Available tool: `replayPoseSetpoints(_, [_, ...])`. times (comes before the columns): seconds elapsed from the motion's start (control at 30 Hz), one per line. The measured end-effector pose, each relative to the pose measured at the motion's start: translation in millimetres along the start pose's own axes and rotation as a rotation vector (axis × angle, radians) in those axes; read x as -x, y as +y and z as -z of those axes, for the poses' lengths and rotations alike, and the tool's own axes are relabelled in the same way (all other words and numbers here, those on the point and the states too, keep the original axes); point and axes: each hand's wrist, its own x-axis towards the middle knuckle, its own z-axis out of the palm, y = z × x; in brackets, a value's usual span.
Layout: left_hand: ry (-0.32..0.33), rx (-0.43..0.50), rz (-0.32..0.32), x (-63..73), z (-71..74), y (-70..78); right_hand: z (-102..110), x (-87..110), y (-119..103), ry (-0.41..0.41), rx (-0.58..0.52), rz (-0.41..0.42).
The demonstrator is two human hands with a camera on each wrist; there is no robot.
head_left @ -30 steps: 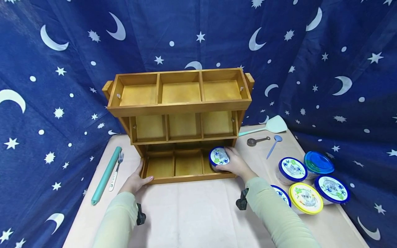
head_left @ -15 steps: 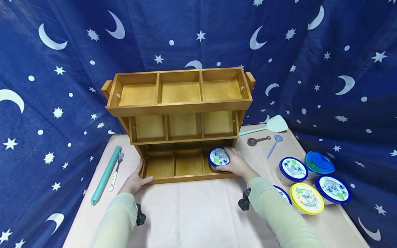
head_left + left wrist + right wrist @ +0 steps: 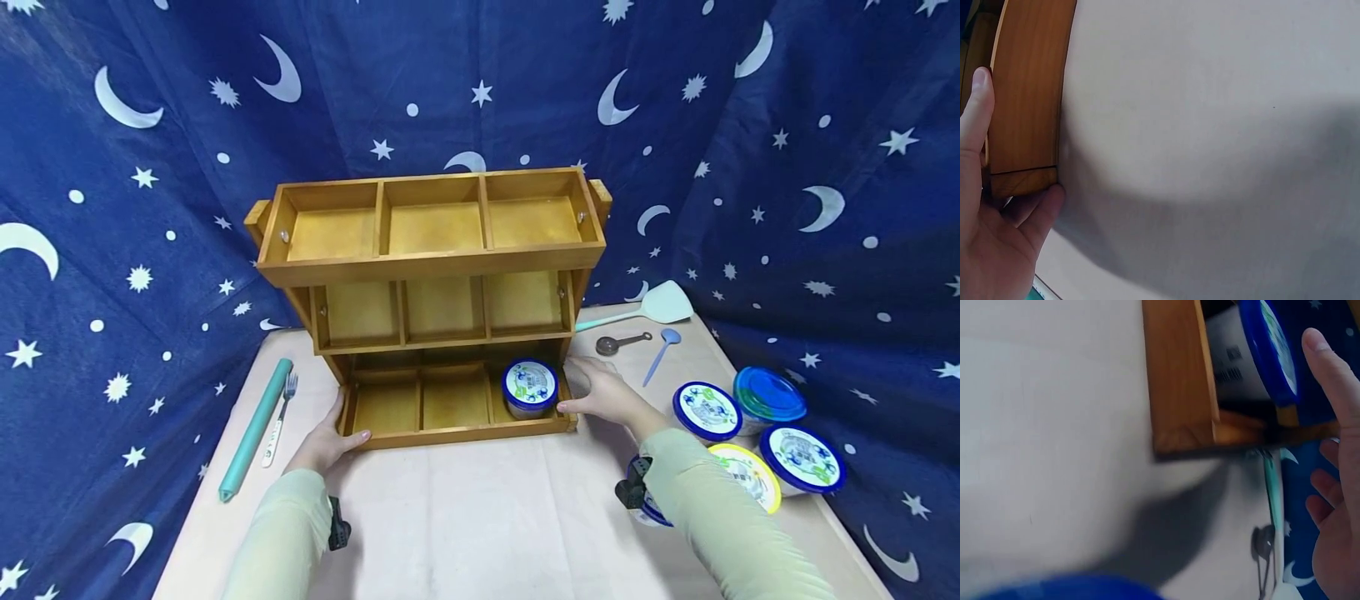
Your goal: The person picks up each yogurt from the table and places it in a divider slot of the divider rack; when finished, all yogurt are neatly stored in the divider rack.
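A tiered wooden organizer box (image 3: 431,265) with divided trays stands at the back of the table. In the bottom tray's right compartment sits a round white tub (image 3: 530,383) with a blue-rimmed lid, upright. My left hand (image 3: 327,435) grips the tray's front left corner, its thumb over the rim and its fingers against the outer side, as the left wrist view shows on the wooden corner (image 3: 1025,87). Just right of the tub, my right hand (image 3: 606,393) is around the tray's right end with fingers spread, holding nothing. The right wrist view shows it apart from the tub (image 3: 1235,362).
At right stand several lidded tubs (image 3: 707,410), one with a yellow lid (image 3: 750,475). Behind them lie a pale spatula (image 3: 666,303), a brown scoop (image 3: 609,344) and a blue spoon (image 3: 670,337). At left lie a teal roll (image 3: 255,429) and a fork (image 3: 279,421).
My right hand has let go of the tub and moved to the right, leaving it in the bottom right compartment. The left hand has stayed on the tray corner.
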Motion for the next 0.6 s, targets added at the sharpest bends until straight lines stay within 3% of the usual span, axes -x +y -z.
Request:
replayPoseSetpoints(0.33, [0.004, 0.027, 0.003, 1.8, -4.7, -1.8, 31, 25.9, 20, -0.085, 0.036, -0.016])
replayPoseSetpoints(0.6, [0.016, 0.042, 0.018, 4.7, -3.6, -0.3, 48, 32.0, 30, -0.154, 0.032, -0.039])
